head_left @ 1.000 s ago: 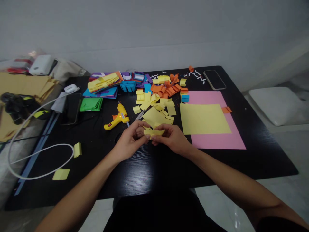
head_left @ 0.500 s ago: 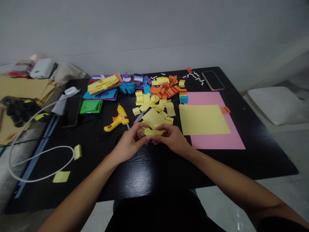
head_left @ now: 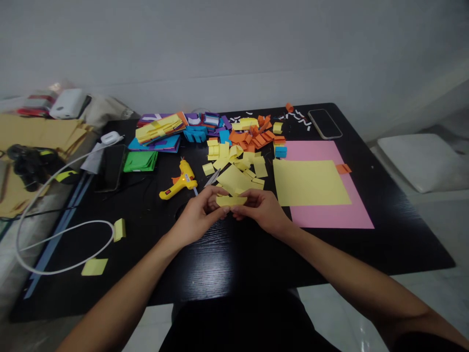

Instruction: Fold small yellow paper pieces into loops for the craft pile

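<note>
Yellow paper strip (head_left: 231, 201) is just below the middle of my head-camera feed, between the person's two hands, over the black table (head_left: 278, 259). I see the left hand (head_left: 200, 215) pinching its left end between thumb and fingers, and the right hand (head_left: 263, 210) pinching the other end the same way; the thumbs come close together below the strip. From here I cannot tell whether it touches the table. Just beyond the fingers I make out a pile of yellow paper pieces (head_left: 234, 178), with orange folded pieces (head_left: 260, 140) behind it. Scissors (head_left: 212, 177) lie near the left hand, partly hidden, and a yellow glue gun (head_left: 186, 174) lies farther left. To the right, a yellow sheet (head_left: 311, 183) overlaps a pink sheet (head_left: 331, 217).
</note>
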Demonstrator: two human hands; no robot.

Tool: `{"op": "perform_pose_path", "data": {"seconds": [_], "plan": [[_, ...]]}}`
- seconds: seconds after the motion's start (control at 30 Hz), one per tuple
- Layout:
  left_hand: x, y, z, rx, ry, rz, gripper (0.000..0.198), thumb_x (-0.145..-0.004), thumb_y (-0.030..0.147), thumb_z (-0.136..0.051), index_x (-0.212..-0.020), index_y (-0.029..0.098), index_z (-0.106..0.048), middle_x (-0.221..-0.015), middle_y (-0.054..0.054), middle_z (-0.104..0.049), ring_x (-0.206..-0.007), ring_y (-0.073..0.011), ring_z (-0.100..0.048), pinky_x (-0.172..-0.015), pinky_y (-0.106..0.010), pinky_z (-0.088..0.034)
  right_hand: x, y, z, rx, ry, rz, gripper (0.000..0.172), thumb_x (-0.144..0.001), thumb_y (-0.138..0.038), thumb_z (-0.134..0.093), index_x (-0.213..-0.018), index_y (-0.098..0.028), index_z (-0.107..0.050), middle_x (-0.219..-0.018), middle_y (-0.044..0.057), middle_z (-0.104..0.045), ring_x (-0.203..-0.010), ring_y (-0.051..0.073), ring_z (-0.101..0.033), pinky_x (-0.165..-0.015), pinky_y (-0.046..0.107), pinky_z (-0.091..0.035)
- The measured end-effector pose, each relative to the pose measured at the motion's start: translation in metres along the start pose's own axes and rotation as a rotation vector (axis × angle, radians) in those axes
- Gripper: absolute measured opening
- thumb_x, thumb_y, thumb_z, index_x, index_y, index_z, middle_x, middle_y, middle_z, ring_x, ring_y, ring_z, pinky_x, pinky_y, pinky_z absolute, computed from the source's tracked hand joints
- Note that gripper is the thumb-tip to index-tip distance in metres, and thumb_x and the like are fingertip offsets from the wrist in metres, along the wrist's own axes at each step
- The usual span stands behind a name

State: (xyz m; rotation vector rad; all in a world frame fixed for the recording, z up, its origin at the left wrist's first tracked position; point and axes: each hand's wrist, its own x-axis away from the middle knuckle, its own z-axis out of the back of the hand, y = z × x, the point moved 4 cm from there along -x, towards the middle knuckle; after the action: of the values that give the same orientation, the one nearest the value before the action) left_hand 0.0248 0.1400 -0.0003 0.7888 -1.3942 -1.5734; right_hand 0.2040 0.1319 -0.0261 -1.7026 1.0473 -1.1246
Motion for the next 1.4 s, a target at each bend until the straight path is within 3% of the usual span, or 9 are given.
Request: {"op": "perform_pose_path", "data": {"seconds": [0.13, 0.3, 0.43, 0.6, 0.83, 1.03, 1.23, 1.4], "plan": [[-0.001, 0.002, 0.002, 0.079, 0.032, 0.007, 0.031, -0.087, 0.028, -0.075, -0.113, 0.018, -0.06, -0.067, 0.006, -0.056, -0.066, -0.0136, -0.068, -0.063, -0.024, -0.052, 0.0, -0.001, 0.001, -0.039, -0.035, 0.017, 0.044, -0.067, -0.038, -0.095, -0.098, -0.018, -0.071, -0.074, 0.001, -0.077, -0.07, 0.018, -0.078, -0.07, 0.031, -0.066], [-0.002, 0.003, 0.005, 0.168, 0.049, 0.029, 0.033, -0.086, 0.025, -0.076, -0.111, 0.017, -0.058, -0.074, 0.003, -0.066, -0.065, -0.012, -0.068, -0.065, -0.023, -0.055, 0.0, -0.009, 0.001, -0.053, -0.102, 0.038, 0.042, -0.081, -0.04, -0.085, -0.112, -0.018, -0.068, -0.083, 0.004, -0.079, -0.079, 0.021, -0.08, -0.078, 0.036, -0.068], [-0.001, 0.0, 0.005, 0.199, 0.074, 0.05, 0.034, -0.085, 0.025, -0.077, -0.112, 0.017, -0.058, -0.077, 0.001, -0.068, -0.064, -0.0115, -0.068, -0.065, -0.023, -0.056, 0.002, -0.012, 0.0, -0.063, -0.084, 0.072, 0.041, -0.087, -0.044, -0.078, -0.116, -0.017, -0.066, -0.082, 0.003, -0.077, -0.082, 0.021, -0.08, -0.079, 0.036, -0.068], [-0.001, 0.001, 0.002, 0.207, 0.061, 0.035, 0.034, -0.085, 0.025, -0.078, -0.111, 0.016, -0.058, -0.073, 0.002, -0.068, -0.063, -0.0112, -0.068, -0.063, -0.022, -0.056, 0.002, -0.008, -0.001, 0.013, -0.04, 0.129, 0.047, -0.08, -0.039, -0.086, -0.115, -0.018, -0.063, -0.074, -0.001, -0.074, -0.073, 0.019, -0.079, -0.076, 0.035, -0.068], [-0.001, 0.001, 0.001, 0.2, 0.078, 0.007, 0.032, -0.088, 0.025, -0.076, -0.114, 0.015, -0.061, -0.074, 0.001, -0.071, -0.066, -0.0126, -0.072, -0.067, -0.024, -0.06, 0.001, -0.008, 0.002, -0.017, -0.012, 0.155, 0.043, -0.086, -0.043, -0.08, -0.116, -0.019, -0.062, -0.079, 0.0, -0.075, -0.075, 0.019, -0.078, -0.075, 0.036, -0.069], [0.002, 0.001, -0.005, 0.197, 0.093, -0.002, 0.03, -0.091, 0.027, -0.073, -0.117, 0.014, -0.063, -0.076, -0.001, -0.075, -0.075, -0.0167, -0.078, -0.077, -0.029, -0.065, -0.001, -0.006, 0.005, -0.001, 0.057, 0.156, 0.049, -0.072, -0.038, -0.092, -0.106, -0.019, -0.064, -0.071, -0.005, -0.07, -0.066, 0.015, -0.075, -0.073, 0.03, -0.066], [0.003, 0.002, -0.005, 0.237, 0.07, -0.006, 0.031, -0.094, 0.028, -0.07, -0.119, 0.013, -0.061, -0.08, -0.004, -0.078, -0.077, -0.0184, -0.079, -0.079, -0.033, -0.067, 0.0, -0.009, 0.007, 0.012, 0.095, 0.169, 0.046, -0.072, -0.041, -0.091, -0.103, -0.019, -0.067, -0.072, -0.003, -0.072, -0.066, 0.015, -0.075, -0.072, 0.031, -0.066], [0.002, 0.001, -0.004, 0.209, 0.077, -0.013, 0.029, -0.092, 0.025, -0.071, -0.117, 0.014, -0.062, -0.08, -0.002, -0.077, -0.075, -0.0159, -0.078, -0.077, -0.028, -0.066, 0.0, -0.008, 0.006, 0.015, 0.104, 0.147, 0.045, -0.071, -0.038, -0.092, -0.1, -0.018, -0.066, -0.072, -0.002, -0.074, -0.062, 0.015, -0.074, -0.068, 0.03, -0.065]]}}
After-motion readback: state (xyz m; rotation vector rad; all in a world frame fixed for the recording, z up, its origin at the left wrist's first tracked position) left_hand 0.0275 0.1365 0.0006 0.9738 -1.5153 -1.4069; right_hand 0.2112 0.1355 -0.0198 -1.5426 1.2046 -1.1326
